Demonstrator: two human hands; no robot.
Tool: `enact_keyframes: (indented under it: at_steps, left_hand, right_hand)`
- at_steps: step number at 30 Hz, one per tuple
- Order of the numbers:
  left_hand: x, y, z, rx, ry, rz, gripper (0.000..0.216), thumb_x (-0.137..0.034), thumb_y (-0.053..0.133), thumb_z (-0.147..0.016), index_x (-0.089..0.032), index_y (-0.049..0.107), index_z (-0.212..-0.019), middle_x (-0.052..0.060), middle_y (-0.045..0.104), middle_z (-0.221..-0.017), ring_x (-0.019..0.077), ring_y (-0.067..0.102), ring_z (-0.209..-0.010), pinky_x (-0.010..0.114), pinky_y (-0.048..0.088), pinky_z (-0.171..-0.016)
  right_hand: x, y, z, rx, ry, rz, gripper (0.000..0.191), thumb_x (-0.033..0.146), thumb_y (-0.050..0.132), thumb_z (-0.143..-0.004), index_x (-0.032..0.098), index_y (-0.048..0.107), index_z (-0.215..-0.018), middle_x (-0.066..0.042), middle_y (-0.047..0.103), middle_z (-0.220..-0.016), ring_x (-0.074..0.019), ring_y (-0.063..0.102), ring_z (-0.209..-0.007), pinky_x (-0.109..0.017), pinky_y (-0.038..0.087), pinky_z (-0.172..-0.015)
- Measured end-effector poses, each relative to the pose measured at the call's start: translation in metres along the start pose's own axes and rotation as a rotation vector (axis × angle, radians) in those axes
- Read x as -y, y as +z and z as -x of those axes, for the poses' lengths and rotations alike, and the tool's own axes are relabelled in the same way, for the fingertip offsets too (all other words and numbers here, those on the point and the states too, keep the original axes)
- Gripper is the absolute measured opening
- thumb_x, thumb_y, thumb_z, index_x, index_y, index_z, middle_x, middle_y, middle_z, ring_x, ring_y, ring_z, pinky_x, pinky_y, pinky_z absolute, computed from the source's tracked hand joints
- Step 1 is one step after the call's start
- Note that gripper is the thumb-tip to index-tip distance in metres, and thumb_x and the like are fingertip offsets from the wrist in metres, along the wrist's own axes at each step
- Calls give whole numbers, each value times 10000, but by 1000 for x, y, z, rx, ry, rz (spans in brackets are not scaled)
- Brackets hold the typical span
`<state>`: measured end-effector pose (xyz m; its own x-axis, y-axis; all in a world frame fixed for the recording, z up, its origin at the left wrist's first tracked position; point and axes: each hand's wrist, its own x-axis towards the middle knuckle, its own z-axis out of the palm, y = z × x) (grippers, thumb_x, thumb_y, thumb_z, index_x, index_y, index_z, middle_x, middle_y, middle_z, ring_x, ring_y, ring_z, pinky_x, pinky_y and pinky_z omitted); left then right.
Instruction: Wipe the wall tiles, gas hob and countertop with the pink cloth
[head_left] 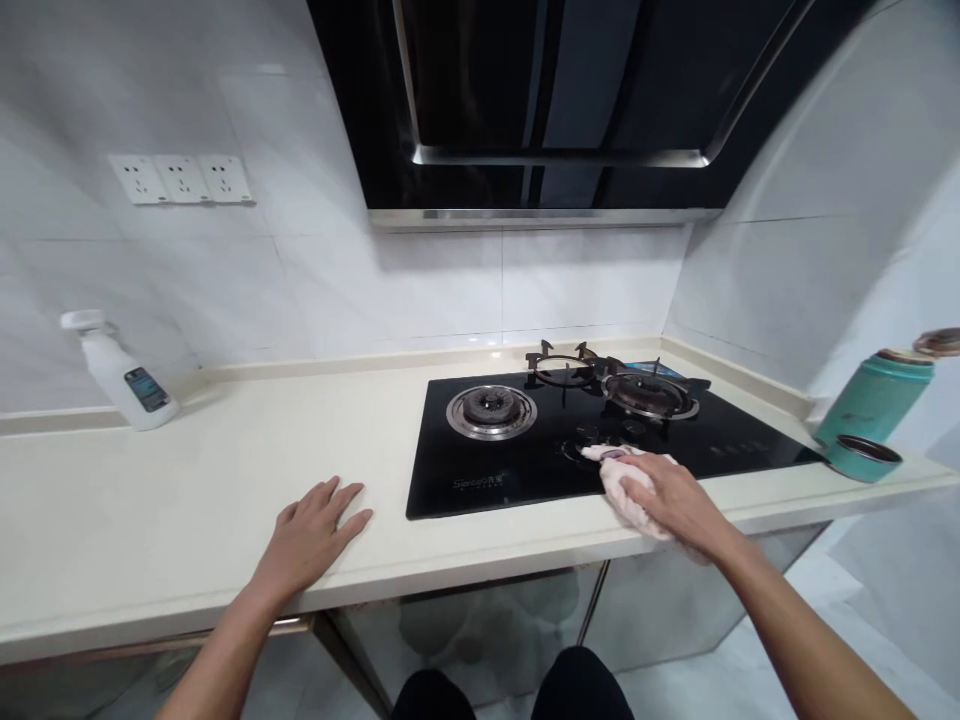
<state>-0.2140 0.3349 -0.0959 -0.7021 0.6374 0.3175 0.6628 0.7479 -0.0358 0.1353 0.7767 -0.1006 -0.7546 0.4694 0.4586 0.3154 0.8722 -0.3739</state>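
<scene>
My right hand (pixel 671 497) is closed on a pale pinkish cloth (pixel 628 497), pressing it to the front of a black glass gas stove (pixel 517 482) close to the control knobs (pixel 589 434). Part of the cloth hangs toward the counter edge under my palm. My left hand (pixel 311 530) rests flat on the cream countertop (pixel 247 470), fingers spread, left of the stove. The left burner (pixel 492 408) has no grate around it. On the right burner (pixel 651 392) a dark pot support is in place, and another pot support (pixel 562 370) lies behind, between the burners.
A white spray bottle (pixel 131 375) stands at the far left by the wall. At the right end are a teal canister (pixel 874 398) and a teal round lid or cup (pixel 862 458). A black range hood (pixel 540 100) overhangs the stove. Wall sockets (pixel 181 180) are at upper left.
</scene>
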Motion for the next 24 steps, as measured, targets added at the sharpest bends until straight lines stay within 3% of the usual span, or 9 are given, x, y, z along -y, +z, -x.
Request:
enact_keyframes:
  at_steps: [3, 6, 14, 19, 24]
  left_hand:
    - [1, 1, 0, 2, -4, 9, 574, -486, 365, -1039, -266, 498, -1552, 119, 433, -1644, 314, 349, -1548, 566, 367, -1185]
    - [1, 1, 1, 0, 0, 3, 564, -485, 381, -1036, -273, 512, -1541, 117, 439, -1642, 315, 356, -1544, 564, 372, -1182]
    - [8, 7, 0, -29, 20, -4, 538, -496, 384, -1031, -314, 539, -1513, 88, 473, -1624, 295, 375, -1539, 539, 399, -1173]
    - [14, 14, -2, -62, 36, 3, 566, -525, 366, -1022, -304, 558, -1507, 110, 474, -1620, 332, 403, -1517, 564, 419, -1148]
    - [16, 15, -4, -65, 44, -2, 598, -528, 375, -992, -278, 574, -1498, 119, 502, -1597, 346, 425, -1496, 553, 433, -1124]
  right_hand:
    - [-31, -8, -5, -64, 127, 14, 567, 493, 420, -913, 219, 666, -1344, -107, 617, -1440, -322, 565, -1311, -441, 416, -1110]
    - [-51, -17, -20, -44, 217, -7, 535, 448, 415, -924, 217, 649, -1346, -115, 685, -1329, -324, 642, -1189, -428, 488, -1008]
    - [-67, -30, -30, 5, 303, -85, 375, 367, 449, -894, 289, 669, -1188, -50, 759, -1061, -259, 712, -955, -310, 528, -784]
    - [-85, -24, -34, -62, 381, -1, 365, 325, 427, -907, 249, 653, -1183, -109, 733, -1082, -290, 686, -979, -345, 499, -809]
    - [-98, -29, -65, -64, 449, 96, 428, 238, 443, -875, 167, 646, -1245, -177, 714, -1080, -338, 660, -1000, -416, 466, -885]
